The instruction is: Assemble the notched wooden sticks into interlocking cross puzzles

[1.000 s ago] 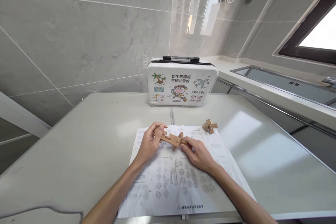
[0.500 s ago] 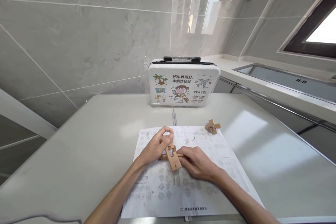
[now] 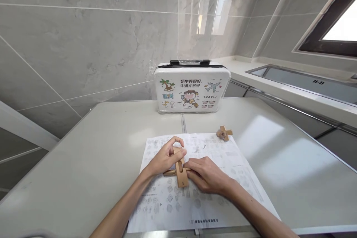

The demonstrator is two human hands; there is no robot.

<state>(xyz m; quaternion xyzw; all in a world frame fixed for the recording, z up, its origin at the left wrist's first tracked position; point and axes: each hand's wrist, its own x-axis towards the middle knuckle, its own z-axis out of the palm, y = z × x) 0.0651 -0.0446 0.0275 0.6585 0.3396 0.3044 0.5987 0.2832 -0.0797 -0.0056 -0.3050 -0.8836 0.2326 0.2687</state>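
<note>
Over the printed sheet, my left hand (image 3: 167, 157) pinches the upper end of a flat wooden puzzle piece (image 3: 182, 179) with a slot cut in it. Another wooden puzzle piece (image 3: 169, 173), slim and rod-like, lies crosswise to it, sticking out to the left. My right hand (image 3: 205, 174) has its fingers closed on the right end of this crosswise piece, most of which is hidden there. At the sheet's far right corner sits an assembled wooden cross-shaped puzzle (image 3: 224, 133), apart from both hands.
The printed instruction sheet (image 3: 223, 208) covers the near middle of the white table (image 3: 111, 137). A white cartoon suitcase (image 3: 192, 91) in clear plastic stands at the back against the tiled wall (image 3: 111, 44). A counter with a sink (image 3: 304, 81) runs along the right.
The slotted piece has turned more upright in my view, and its lower end has swung left. More of the crosswise piece shows on the left. The camera view has shifted slightly.
</note>
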